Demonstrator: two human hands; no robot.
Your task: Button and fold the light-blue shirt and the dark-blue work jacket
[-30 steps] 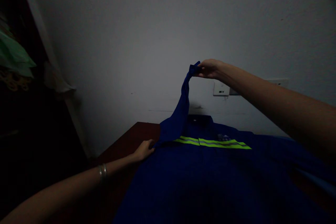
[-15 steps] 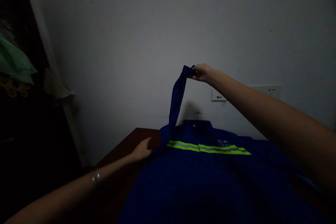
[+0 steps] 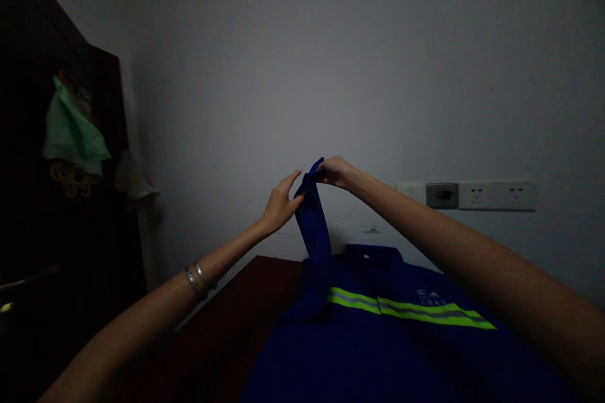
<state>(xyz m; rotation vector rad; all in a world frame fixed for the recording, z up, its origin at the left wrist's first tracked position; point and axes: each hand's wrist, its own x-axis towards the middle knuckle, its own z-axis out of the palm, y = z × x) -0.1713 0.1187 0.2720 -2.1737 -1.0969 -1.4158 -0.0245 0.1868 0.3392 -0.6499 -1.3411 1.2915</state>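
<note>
A dark blue work jacket (image 3: pixel 401 352) with a yellow-green reflective stripe across its chest lies spread on a dark red tabletop, collar toward the wall. One sleeve (image 3: pixel 314 227) is raised off the table, its cuff end held up by my right hand (image 3: pixel 336 171), whose fingers are pinched on the cloth. Just left of the cuff is my left hand (image 3: pixel 282 203), thumb and fingers apart, close against the sleeve's edge; whether it touches the cloth is hard to tell. Two bracelets circle my left wrist.
The dark red table (image 3: pixel 255 289) meets a pale wall (image 3: pixel 227 75). Wall sockets (image 3: pixel 496 195) and a grey switch plate (image 3: pixel 442 195) sit at right behind my forearm. On the left, a green cloth (image 3: pixel 75 132) hangs by a dark door (image 3: pixel 28 220).
My left hand has risen from the table beside the jacket to the cuff. My right hand, still holding the sleeve, sits lower and further left. The view has shifted leftward.
</note>
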